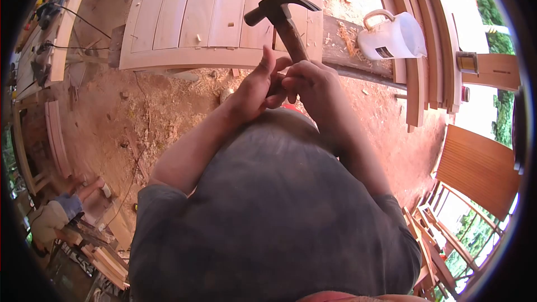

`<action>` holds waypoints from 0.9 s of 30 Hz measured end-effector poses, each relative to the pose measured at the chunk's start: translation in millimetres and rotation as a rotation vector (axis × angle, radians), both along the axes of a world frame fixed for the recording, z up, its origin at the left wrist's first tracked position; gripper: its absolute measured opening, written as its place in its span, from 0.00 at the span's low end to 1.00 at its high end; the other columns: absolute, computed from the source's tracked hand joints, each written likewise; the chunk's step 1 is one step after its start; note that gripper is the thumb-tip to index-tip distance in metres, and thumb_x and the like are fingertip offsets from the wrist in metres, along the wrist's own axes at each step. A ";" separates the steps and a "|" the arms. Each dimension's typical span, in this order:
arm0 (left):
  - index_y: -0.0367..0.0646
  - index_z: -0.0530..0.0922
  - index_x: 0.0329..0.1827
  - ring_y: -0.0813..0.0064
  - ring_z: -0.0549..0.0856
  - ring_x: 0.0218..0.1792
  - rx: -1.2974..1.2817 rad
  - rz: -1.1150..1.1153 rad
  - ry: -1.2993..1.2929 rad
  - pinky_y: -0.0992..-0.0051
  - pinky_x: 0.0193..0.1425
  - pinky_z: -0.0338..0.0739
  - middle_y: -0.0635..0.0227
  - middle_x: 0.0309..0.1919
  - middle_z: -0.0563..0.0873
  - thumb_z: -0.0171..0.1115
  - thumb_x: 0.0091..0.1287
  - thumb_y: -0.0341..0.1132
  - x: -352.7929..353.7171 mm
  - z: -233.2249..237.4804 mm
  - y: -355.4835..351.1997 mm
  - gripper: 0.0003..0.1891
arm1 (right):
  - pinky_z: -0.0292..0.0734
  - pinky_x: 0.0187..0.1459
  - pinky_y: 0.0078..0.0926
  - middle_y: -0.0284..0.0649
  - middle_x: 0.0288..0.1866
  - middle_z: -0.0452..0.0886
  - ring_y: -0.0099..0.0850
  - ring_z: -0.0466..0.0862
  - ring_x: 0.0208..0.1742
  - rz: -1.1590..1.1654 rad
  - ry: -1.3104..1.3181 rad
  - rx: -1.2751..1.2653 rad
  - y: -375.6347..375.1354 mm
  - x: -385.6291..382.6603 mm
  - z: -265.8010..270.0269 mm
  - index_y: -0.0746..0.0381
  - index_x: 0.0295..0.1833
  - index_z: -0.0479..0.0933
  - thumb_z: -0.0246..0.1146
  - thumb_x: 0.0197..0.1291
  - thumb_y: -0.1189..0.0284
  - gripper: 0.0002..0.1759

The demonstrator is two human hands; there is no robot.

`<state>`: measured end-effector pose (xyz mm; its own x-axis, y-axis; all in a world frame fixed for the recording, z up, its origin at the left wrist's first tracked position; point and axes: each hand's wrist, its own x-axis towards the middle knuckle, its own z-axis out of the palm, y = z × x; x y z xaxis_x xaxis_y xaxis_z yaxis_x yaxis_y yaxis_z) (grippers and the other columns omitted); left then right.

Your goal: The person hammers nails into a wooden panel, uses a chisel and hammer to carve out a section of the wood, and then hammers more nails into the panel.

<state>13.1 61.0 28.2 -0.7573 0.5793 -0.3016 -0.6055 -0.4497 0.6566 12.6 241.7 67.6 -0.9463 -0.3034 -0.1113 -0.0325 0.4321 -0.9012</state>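
A claw hammer points up and away from me, its dark head over the pale wooden panel. My right hand is wrapped round the lower end of its wooden handle. Close against it on the left is my left hand, thumb raised and the other fingers curled in toward the right hand. Whatever those curled fingers hold, if anything, is hidden. Both hands are in front of my chest, near the panel's front edge. Small wood bits lie on the panel.
A white plastic jug stands right of the panel beside long stacked boards. Wood shavings cover the ground. Power tools sit on a bench at the far left. Another person is at the lower left. A brown panel leans at right.
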 end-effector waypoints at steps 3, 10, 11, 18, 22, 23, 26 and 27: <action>0.46 0.71 0.77 0.90 0.70 0.22 0.002 -0.006 0.074 0.86 0.23 0.58 0.70 0.36 0.85 0.25 0.76 0.80 -0.5 -3.5 -1.6 0.50 | 0.84 0.39 0.29 0.45 0.41 0.86 0.31 0.90 0.36 0.038 -0.065 -0.008 -3.4 -1.8 12.6 0.71 0.49 0.85 0.72 0.67 0.82 0.07; 0.46 0.62 0.86 0.89 0.78 0.29 -0.162 -0.124 0.225 0.86 0.24 0.60 0.70 0.46 0.87 0.26 0.75 0.80 4.4 -21.3 -9.4 0.52 | 0.85 0.40 0.27 0.42 0.43 0.87 0.28 0.92 0.38 0.111 -0.142 0.080 -9.1 1.7 18.6 0.72 0.51 0.86 0.72 0.69 0.82 0.08; 0.46 0.62 0.87 0.89 0.77 0.29 -0.184 -0.116 0.221 0.86 0.24 0.60 0.70 0.45 0.87 0.26 0.76 0.79 5.0 -20.4 -7.1 0.52 | 0.86 0.41 0.28 0.44 0.44 0.86 0.30 0.92 0.37 0.087 -0.169 0.036 -9.8 2.4 14.8 0.70 0.50 0.86 0.72 0.68 0.81 0.08; 0.41 0.82 0.58 0.88 0.76 0.31 -0.234 -0.131 0.162 0.82 0.34 0.66 0.74 0.34 0.82 0.34 0.83 0.72 -2.0 -28.4 -16.1 0.41 | 0.85 0.42 0.31 0.45 0.42 0.86 0.33 0.90 0.38 -0.001 -0.049 0.029 -9.5 5.4 7.4 0.68 0.45 0.85 0.72 0.68 0.79 0.04; 0.35 0.84 0.61 0.87 0.81 0.38 -0.501 -0.057 0.254 0.80 0.43 0.73 0.73 0.36 0.85 0.56 0.84 0.58 -1.0 -48.5 -34.1 0.29 | 0.83 0.41 0.33 0.45 0.40 0.86 0.34 0.89 0.37 -0.056 -0.035 0.175 -12.2 4.3 31.0 0.67 0.45 0.85 0.73 0.67 0.78 0.05; 0.35 0.85 0.62 0.86 0.82 0.40 -0.549 -0.022 0.273 0.79 0.45 0.75 0.73 0.37 0.86 0.60 0.83 0.55 0.1 -53.2 -39.6 0.27 | 0.83 0.41 0.33 0.45 0.39 0.86 0.34 0.89 0.37 -0.079 -0.047 0.167 -13.2 3.2 32.3 0.67 0.45 0.86 0.74 0.66 0.78 0.05; 0.40 0.89 0.58 0.76 0.87 0.46 -0.610 -0.043 0.337 0.72 0.56 0.80 0.70 0.40 0.89 0.70 0.77 0.44 -1.2 -39.5 -60.2 0.17 | 0.82 0.40 0.32 0.45 0.38 0.86 0.33 0.88 0.35 -0.131 -0.050 0.191 -15.3 0.4 34.4 0.66 0.44 0.87 0.75 0.64 0.78 0.06; 0.41 0.89 0.58 0.74 0.88 0.47 -0.630 -0.052 0.387 0.70 0.57 0.81 0.68 0.40 0.89 0.72 0.76 0.42 -3.4 -32.0 -62.4 0.16 | 0.81 0.39 0.32 0.45 0.38 0.86 0.33 0.88 0.35 -0.121 -0.027 0.223 -16.3 -2.0 35.0 0.66 0.44 0.88 0.76 0.64 0.78 0.06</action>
